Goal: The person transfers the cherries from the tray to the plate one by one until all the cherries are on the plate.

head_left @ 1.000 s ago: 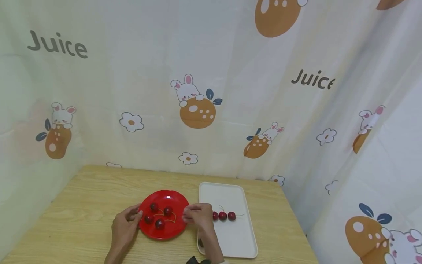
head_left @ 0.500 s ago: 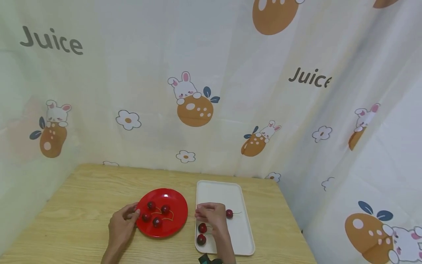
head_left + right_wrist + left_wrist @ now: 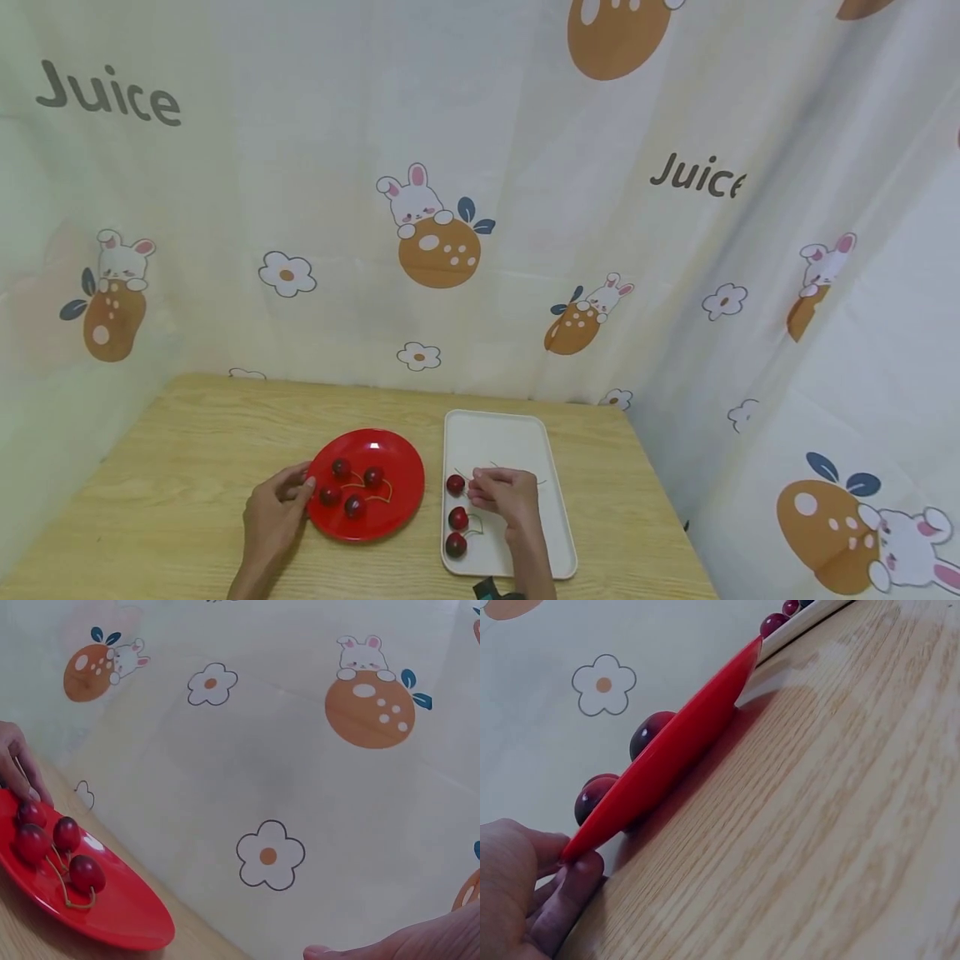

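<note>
My left hand [image 3: 274, 508] pinches the left rim of a red plate [image 3: 401, 492], thumb above and fingers beneath, as the left wrist view shows. Several dark red cherries [image 3: 355, 506] with green stems lie on the plate's left half. Over a white tray [image 3: 495, 433], my right hand [image 3: 507, 493] hovers with fingers loosely bent, and nothing shows between them. Its fingertips are just right of a cherry [image 3: 455, 484] in the tray. Two more cherries [image 3: 456, 545] lie nearer along the tray's left side. Stems poke out behind the hand, their fruit hidden. The right wrist view catches only part of the hand.
A light wooden table [image 3: 247, 425] carries plate and tray side by side, with a narrow strip of wood between. Printed curtains [image 3: 337, 208] stand along the table's back and sides.
From the plate's right rim, my right hand has moved right over the tray, uncovering cherries on the tray's left side and covering others. The left hand stays at the plate.
</note>
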Demonstrator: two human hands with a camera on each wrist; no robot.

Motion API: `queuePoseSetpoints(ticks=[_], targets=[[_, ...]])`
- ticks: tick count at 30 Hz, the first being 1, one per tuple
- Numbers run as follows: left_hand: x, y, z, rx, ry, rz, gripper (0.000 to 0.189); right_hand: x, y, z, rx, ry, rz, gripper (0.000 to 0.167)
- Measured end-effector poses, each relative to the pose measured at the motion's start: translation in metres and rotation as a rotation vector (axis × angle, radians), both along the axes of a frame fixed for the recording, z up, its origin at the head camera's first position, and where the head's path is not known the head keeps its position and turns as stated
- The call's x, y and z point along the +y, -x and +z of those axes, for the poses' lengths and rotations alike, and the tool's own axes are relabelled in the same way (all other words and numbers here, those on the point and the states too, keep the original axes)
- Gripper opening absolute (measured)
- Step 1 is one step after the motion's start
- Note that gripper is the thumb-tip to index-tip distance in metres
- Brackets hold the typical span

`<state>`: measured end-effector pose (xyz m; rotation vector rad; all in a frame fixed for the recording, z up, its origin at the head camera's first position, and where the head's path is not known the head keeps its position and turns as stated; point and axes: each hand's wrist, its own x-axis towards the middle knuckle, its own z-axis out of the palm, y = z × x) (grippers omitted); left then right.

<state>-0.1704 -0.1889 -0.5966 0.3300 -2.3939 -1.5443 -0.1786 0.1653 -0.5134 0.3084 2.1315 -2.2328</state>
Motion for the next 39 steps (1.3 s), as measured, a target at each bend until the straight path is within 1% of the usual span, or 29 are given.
queuePoseSetpoints(ticks=[4,9,13,17,20,23,26,30,34,39], targets=[[0.000,0.000,0.001,0.007,-0.022,-0.010,0.034,0.005,-0.001,0.000,-0.015,-0.017,-0.017,0.023],[-0.001,-0.001,0.000,-0.007,0.015,-0.001,0.035,0.012,-0.004,-0.002,-0.041,-0.047,-0.042,0.026],[-0.001,-0.002,-0.001,-0.016,0.021,-0.002,0.035,0.018,-0.005,-0.007,-0.050,-0.069,-0.040,0.026],[-0.001,-0.003,-0.001,-0.014,0.021,-0.003,0.034,0.022,-0.006,-0.012,-0.083,-0.111,-0.045,0.023],[-0.001,-0.004,-0.002,-0.009,0.044,0.004,0.034,0.023,-0.007,-0.014,-0.100,-0.148,-0.049,0.022],[-0.001,-0.003,-0.002,-0.002,0.051,0.010,0.033,0.024,-0.008,-0.013,-0.095,-0.183,-0.041,0.023],[-0.001,-0.002,-0.002,0.004,0.054,0.014,0.033,0.025,-0.008,-0.015,-0.099,-0.234,-0.029,0.022],[-0.001,-0.002,-0.002,0.008,0.063,0.017,0.034,0.026,-0.009,-0.017,-0.080,-0.354,-0.007,0.018],[-0.001,-0.002,-0.001,0.008,0.070,0.018,0.033,0.026,-0.011,-0.019,-0.050,-0.420,0.009,0.014],[-0.001,-0.001,0.000,-0.008,0.077,0.013,0.034,0.024,-0.010,-0.020,-0.026,-0.571,0.018,0.014]])
